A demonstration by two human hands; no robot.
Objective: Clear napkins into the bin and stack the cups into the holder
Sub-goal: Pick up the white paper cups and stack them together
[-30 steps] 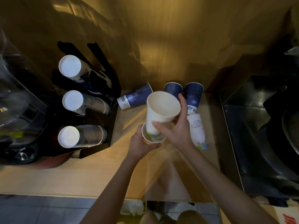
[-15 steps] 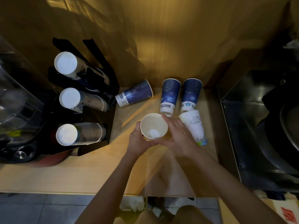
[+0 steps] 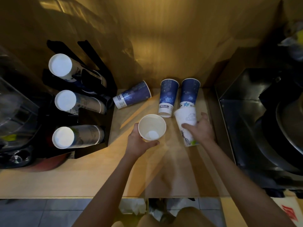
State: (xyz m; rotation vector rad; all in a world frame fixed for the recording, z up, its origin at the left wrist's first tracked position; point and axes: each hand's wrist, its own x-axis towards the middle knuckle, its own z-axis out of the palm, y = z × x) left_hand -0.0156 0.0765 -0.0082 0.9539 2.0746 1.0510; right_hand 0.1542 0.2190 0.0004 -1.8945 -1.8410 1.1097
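My left hand [image 3: 140,143] grips a white paper cup stack [image 3: 152,127] upright, mouth facing me, above the wooden counter [image 3: 91,176]. My right hand [image 3: 200,129] lies over a white printed cup [image 3: 186,123] that rests on its side at the right, fingers curling around it. Three blue cups lie behind: one on its side [image 3: 132,95] at the left, and two more, the middle one [image 3: 168,97] and the right one [image 3: 190,91], with bases toward me. A black cup holder [image 3: 91,118] at the left carries three rows of stacked cups [image 3: 77,136].
A dark metal sink unit [image 3: 255,122] flanks the counter at the right. A clear-lidded machine [image 3: 13,115] stands at the far left. Below the counter's front edge, crumpled white napkins [image 3: 132,207] lie in a bin. A golden wall closes the back.
My right hand has let go of the white cup stack and moved right onto the lying white cup. My left hand alone now holds the stack, lowered a little.
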